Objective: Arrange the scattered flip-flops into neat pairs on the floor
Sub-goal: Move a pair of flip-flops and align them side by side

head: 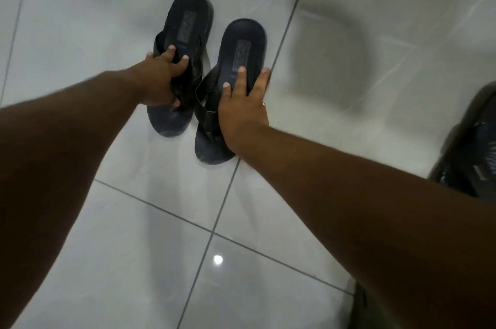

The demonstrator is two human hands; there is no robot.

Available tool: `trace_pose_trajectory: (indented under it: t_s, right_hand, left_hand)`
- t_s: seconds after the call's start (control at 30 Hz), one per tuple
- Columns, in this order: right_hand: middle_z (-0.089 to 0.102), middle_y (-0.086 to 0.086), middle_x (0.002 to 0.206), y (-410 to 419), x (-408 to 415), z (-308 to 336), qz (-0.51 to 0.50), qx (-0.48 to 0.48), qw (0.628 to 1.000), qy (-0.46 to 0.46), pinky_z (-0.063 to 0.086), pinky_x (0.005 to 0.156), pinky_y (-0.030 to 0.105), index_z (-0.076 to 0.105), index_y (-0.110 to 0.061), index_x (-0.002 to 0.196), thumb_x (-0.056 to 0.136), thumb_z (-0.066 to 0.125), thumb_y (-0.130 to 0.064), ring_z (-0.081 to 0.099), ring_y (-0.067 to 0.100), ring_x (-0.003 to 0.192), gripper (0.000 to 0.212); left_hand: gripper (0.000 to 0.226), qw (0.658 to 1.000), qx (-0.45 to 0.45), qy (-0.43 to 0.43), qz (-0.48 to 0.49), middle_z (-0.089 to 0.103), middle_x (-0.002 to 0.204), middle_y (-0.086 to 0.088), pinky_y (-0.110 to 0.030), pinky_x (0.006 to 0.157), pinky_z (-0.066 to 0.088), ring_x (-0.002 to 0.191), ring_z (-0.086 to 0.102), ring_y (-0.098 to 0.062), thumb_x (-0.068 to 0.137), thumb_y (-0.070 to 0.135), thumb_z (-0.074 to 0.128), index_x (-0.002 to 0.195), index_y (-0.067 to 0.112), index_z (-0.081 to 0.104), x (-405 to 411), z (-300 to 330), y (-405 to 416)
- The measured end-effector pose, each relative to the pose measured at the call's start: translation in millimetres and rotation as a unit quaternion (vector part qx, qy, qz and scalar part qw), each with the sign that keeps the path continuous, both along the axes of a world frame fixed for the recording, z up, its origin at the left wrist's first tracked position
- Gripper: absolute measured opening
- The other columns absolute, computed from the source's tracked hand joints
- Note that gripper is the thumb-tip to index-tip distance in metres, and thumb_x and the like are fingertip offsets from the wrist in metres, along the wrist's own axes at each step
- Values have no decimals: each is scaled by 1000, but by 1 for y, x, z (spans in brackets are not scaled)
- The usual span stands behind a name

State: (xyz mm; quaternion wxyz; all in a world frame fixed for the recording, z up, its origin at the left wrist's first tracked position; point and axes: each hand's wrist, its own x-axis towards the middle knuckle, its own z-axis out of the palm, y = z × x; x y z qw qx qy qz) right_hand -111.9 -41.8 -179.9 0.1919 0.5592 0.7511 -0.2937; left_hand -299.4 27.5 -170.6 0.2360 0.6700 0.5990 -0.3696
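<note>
**Q:** Both hands first: how are they posed?

**A:** Both arms reach forward and down from the bottom corners of the head view. Left hand (161, 79) is curled around the strap of the left flip-flop (182, 41), thumb on the toe side of the strap and fingers hooked over the heel side, so it grips the strap. Right hand (243, 105) lies palm-down on the right flip-flop (241, 44), fingers spread and nearly straight, not closed around anything. Its outer finger runs along the sandal's right edge, and a ring shows on one finger.

**Q:** Where are the flip-flops?

**A:** Taking the dark grout line (290, 19) that runs up the tiled floor (80, 19) as the landmark: both dark flip-flops sit just left of it, soles down, side by side, toes towards the wearer and heels pointing away. The right one almost touches the line, its toe end reaching it. The left one lies farther from the line and slightly farther from the wearer. The two are very close at mid-length; whether they touch is unclear.

**Q:** Anything else?

**A:** Well right of the line, a dark object (472, 146) sits at the frame's edge, cut off and too blurred to identify. A soft shadow (330, 60) falls on the glossy tile just right of the line.
</note>
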Motion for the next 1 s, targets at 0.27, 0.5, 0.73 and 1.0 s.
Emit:
trace_pose_trajectory:
  t_s: [0.27, 0.5, 0.73, 1.0]
  right_hand:
    - [-13, 27, 159, 1, -13, -7, 16, 11, 999, -31, 22, 113, 64, 1, -9, 153, 83, 71, -22, -13, 65, 136, 100]
    - [-24, 10, 160, 43, 5, 2, 96, -93, 991, 21, 8, 116, 66, -12, -26, 152, 90, 53, -28, -13, 49, 145, 90]
    - [-18, 2, 163, 6, 189, 25, -30, -34, 994, 101, 14, 113, 66, -6, -31, 152, 85, 59, -50, -8, 37, 149, 95]
    - [-14, 3, 163, -116, 451, 47, -217, -38, 971, -93, 14, 115, 66, -2, -30, 153, 86, 61, -48, -8, 44, 147, 94]
  left_hand:
    - [105, 999, 0, 30, -40, -6, 162, -21, -53, 121, 14, 145, 6, -53, 79, 35, 74, 155, 22, 2, -7, -1, -1]
    - [86, 984, 99, 150, -16, 7, 165, -6, -63, 116, -3, 151, -7, -37, 89, 30, 59, 154, 24, 3, 29, 9, -31]
    - [80, 977, 210, 42, 9, 21, 159, -21, -63, 116, 12, 147, 10, -46, 85, 22, 59, 152, 8, 16, 106, 51, -69]
    - [87, 957, 68, -220, -174, 1, 165, -13, -50, 120, 18, 151, 4, -36, 89, 39, 59, 155, 21, 5, 416, 36, -135]
